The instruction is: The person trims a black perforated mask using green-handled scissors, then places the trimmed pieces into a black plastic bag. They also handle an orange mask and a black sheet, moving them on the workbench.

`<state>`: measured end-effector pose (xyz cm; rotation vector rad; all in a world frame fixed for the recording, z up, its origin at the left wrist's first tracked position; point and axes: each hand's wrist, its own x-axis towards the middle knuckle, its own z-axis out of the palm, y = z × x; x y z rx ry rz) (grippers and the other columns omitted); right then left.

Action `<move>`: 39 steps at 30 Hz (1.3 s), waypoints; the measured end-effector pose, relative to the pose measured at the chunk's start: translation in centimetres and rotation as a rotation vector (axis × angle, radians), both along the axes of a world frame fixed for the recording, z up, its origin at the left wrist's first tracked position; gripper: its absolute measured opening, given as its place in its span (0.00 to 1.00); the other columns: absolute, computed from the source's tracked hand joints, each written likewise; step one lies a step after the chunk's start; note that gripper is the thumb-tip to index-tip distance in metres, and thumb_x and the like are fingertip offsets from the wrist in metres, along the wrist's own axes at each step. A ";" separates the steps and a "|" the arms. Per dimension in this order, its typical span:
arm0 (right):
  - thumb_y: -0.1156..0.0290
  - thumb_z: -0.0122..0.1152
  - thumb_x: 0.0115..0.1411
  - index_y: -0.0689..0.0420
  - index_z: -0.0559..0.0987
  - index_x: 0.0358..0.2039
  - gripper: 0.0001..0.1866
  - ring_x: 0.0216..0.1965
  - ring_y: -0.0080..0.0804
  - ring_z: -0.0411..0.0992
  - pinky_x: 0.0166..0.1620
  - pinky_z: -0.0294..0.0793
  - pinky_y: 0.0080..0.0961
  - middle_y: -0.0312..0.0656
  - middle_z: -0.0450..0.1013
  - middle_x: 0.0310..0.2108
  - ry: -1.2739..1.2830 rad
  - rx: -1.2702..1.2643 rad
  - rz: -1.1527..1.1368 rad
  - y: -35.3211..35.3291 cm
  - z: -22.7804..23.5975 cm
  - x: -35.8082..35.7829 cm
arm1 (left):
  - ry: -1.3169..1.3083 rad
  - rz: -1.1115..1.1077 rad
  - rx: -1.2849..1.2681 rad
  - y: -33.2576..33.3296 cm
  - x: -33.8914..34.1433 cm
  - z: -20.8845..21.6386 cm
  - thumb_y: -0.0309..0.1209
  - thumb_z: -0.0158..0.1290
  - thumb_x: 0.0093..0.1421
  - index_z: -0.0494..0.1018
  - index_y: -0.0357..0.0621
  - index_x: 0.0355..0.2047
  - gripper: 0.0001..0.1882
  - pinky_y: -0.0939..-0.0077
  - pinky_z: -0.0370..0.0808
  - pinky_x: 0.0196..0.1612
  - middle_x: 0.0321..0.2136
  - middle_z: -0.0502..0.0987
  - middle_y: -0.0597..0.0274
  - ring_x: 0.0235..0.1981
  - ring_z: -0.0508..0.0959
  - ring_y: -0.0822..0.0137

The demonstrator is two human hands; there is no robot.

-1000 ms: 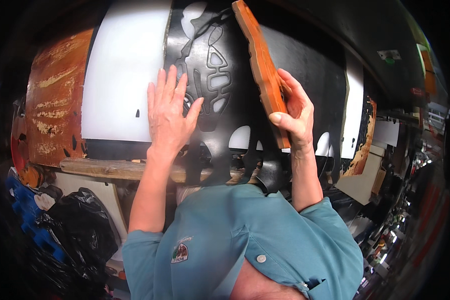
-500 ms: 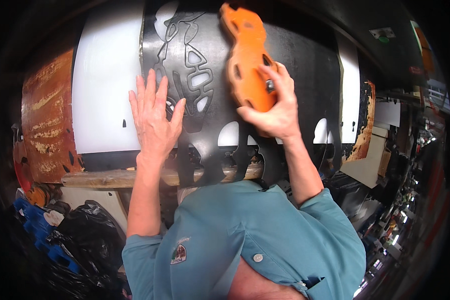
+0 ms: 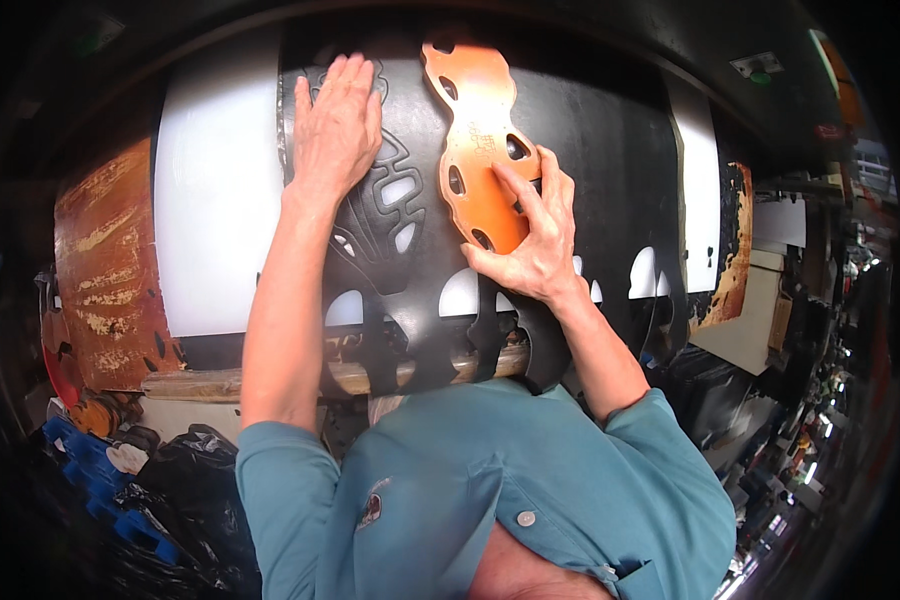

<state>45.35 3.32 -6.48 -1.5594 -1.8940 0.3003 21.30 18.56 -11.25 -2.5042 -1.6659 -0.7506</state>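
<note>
My right hand (image 3: 532, 240) grips the lower end of an orange cutting die (image 3: 478, 135), long and wavy-edged with several dark openings. The thumb sits at its lower left edge and the fingers at its right side. The die is over a black sheet (image 3: 600, 150); whether it lies fully flat on it I cannot tell. To the left, my left hand (image 3: 335, 140) rests on the same sheet, fingers stretched forward, holding nothing. It partly covers a group of cut outlines and holes (image 3: 395, 190) in the sheet. Large curved cutouts run along the sheet's near edge.
White board (image 3: 218, 200) shows under and beside the sheet, with a worn brown board (image 3: 110, 270) farther left. A wooden bar (image 3: 195, 384) runs along the near edge. Black plastic bags (image 3: 200, 480) and a blue crate (image 3: 95, 480) are at lower left. A dark overhead part crosses the far side.
My left hand has slid forward over the cut outlines. The die, in my right hand, has come nearer and a little left, turning straighter and flatter, with its top face now more visible.
</note>
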 end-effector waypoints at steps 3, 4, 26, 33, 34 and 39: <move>0.61 0.79 0.31 0.53 0.78 0.60 0.48 0.58 0.59 0.65 0.58 0.72 0.49 0.62 0.61 0.65 -0.020 0.015 0.004 0.0 -0.2 0.2 | -0.133 0.061 0.144 0.0 -0.1 -0.1 0.29 0.50 0.71 0.72 0.41 0.64 0.21 0.46 0.60 0.73 0.65 0.74 0.51 0.72 0.66 0.51; 0.61 0.79 0.31 0.53 0.78 0.60 0.47 0.58 0.59 0.65 0.58 0.72 0.49 0.62 0.61 0.65 -0.020 0.009 0.000 0.1 -0.2 0.2 | -0.151 0.045 0.146 0.1 -0.1 -0.1 0.28 0.51 0.71 0.73 0.41 0.63 0.21 0.46 0.60 0.73 0.64 0.74 0.51 0.72 0.66 0.51; 0.49 0.88 0.38 0.53 0.65 0.73 0.63 0.76 0.52 0.54 0.74 0.56 0.46 0.58 0.54 0.75 0.158 -0.193 0.165 -2.2 0.3 5.1 | -0.576 -0.099 -0.032 -6.1 -1.3 3.0 0.29 0.54 0.71 0.82 0.42 0.52 0.13 0.65 0.75 0.61 0.51 0.84 0.52 0.55 0.82 0.62; 0.56 0.83 0.38 0.56 0.65 0.72 0.60 0.69 0.72 0.56 0.70 0.60 0.58 0.71 0.50 0.72 -0.015 0.073 0.195 -3.5 -3.2 3.8 | -0.596 -0.264 -0.353 -25.5 1.4 6.1 0.19 0.59 0.62 0.80 0.36 0.35 0.02 0.68 0.78 0.38 0.31 0.82 0.54 0.32 0.82 0.59; 0.54 0.82 0.38 0.57 0.64 0.72 0.60 0.69 0.72 0.56 0.70 0.59 0.58 0.72 0.50 0.72 -0.014 0.106 0.201 -3.3 -3.1 3.4 | -0.573 -0.321 -0.239 -26.6 2.2 5.1 0.19 0.62 0.59 0.79 0.40 0.34 0.04 0.64 0.75 0.39 0.31 0.81 0.57 0.32 0.81 0.56; 0.51 0.83 0.40 0.57 0.63 0.72 0.60 0.69 0.71 0.55 0.70 0.61 0.56 0.69 0.50 0.72 -0.033 -0.038 0.210 -3.5 -1.0 1.5 | -0.352 -0.314 -0.055 -27.8 1.1 1.0 0.21 0.64 0.56 0.74 0.45 0.32 0.09 0.61 0.68 0.37 0.29 0.79 0.62 0.32 0.77 0.57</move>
